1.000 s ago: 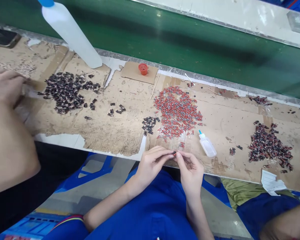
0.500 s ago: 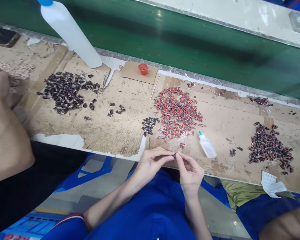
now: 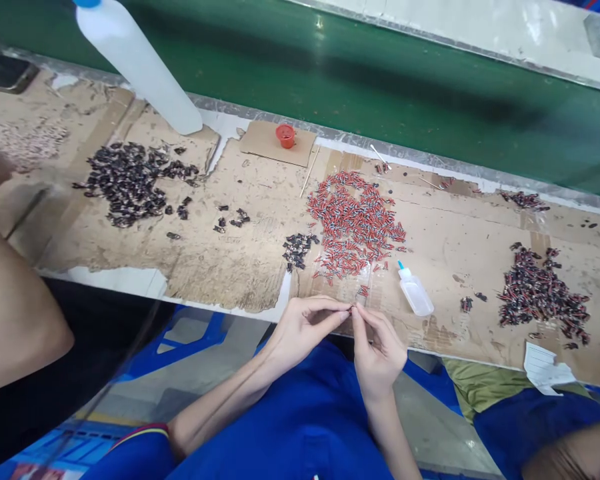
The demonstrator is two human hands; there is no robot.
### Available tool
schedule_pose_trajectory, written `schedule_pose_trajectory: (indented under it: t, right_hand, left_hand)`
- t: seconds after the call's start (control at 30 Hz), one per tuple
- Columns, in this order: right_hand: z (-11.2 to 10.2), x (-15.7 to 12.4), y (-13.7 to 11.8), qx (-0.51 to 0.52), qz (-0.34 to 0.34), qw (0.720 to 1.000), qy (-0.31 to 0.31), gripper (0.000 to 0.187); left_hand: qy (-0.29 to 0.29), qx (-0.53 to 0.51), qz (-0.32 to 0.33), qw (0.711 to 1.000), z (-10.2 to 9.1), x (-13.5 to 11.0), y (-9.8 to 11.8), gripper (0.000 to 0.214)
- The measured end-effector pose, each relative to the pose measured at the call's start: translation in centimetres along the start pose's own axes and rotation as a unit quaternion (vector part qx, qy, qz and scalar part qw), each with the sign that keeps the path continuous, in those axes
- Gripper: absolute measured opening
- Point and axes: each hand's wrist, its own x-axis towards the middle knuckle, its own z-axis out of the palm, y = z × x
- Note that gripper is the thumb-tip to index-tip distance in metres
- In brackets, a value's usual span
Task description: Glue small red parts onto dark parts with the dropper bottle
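Observation:
My left hand and my right hand meet fingertip to fingertip at the front edge of the cardboard-covered bench. Both are closed in a pinch on a tiny dark part, mostly hidden by the fingers, whose kind I cannot make out. Just beyond the hands lies a wide pile of small red parts with metal ends. A little group of black parts sits at its left side. Right of my hands, a small clear dropper bottle with a blue tip lies on the cardboard.
A large white bottle stands at the back left, near a heap of black parts. A red cup rests on a cardboard piece. Red-and-black parts are heaped right. A co-worker's arm is at left; another person's arm is at lower right.
My hands stay pinched together in nearly the same place. At left, the co-worker's hand has drawn back from the pale pile and the arm has shifted lower.

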Motion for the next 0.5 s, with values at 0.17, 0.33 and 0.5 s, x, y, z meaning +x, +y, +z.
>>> schedule_pose_trajectory:
  t: [0.17, 0.33, 0.5]
  right_hand:
    - [-0.2, -0.2, 0.0, 0.023, 0.017, 1.000, -0.007, 0.018]
    - [-0.6, -0.6, 0.2, 0.069, 0.073, 0.993, -0.056, 0.019]
    - [-0.8, -1.1, 0.7, 0.105, 0.149, 0.982, -0.037, 0.014]
  left_hand:
    - [0.028, -0.007, 0.021, 0.999, 0.5, -0.1, -0.1, 0.012]
    - [0.041, 0.008, 0.038, 0.998, 0.2, -0.1, -0.2, 0.010]
    - [0.019, 0.036, 0.073, 0.997, 0.5, 0.1, -0.7, 0.009]
